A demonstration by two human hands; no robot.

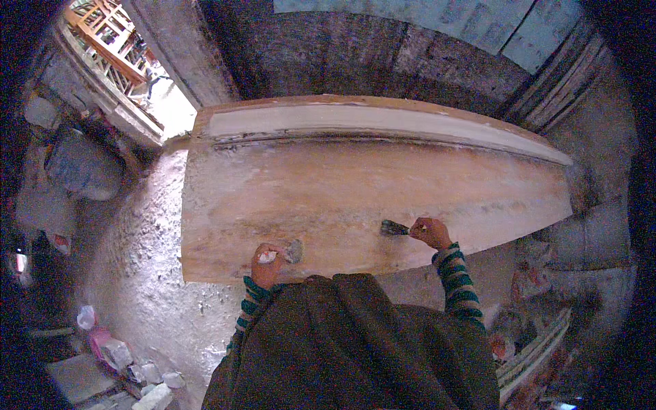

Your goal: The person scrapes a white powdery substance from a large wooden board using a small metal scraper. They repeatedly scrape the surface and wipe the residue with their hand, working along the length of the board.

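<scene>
A wide wooden panel lies in front of me, its brown face streaked with white and dark smears. At its near edge, left of centre, my left hand is closed around something pale. A grey, rounded piece sticks out to the right of those fingers; its exact kind is unclear. My right hand is closed on the handle of a putty knife. The knife's dark, flared end points left, over or against the panel; contact cannot be made out. Striped sleeves cover both forearms.
A raised, whitish strip runs along the panel's far side. Beyond it stands a dark wall. An opening at the upper left shows stacked wooden frames. Pale lumps lie at the lower left, and long slats at the lower right.
</scene>
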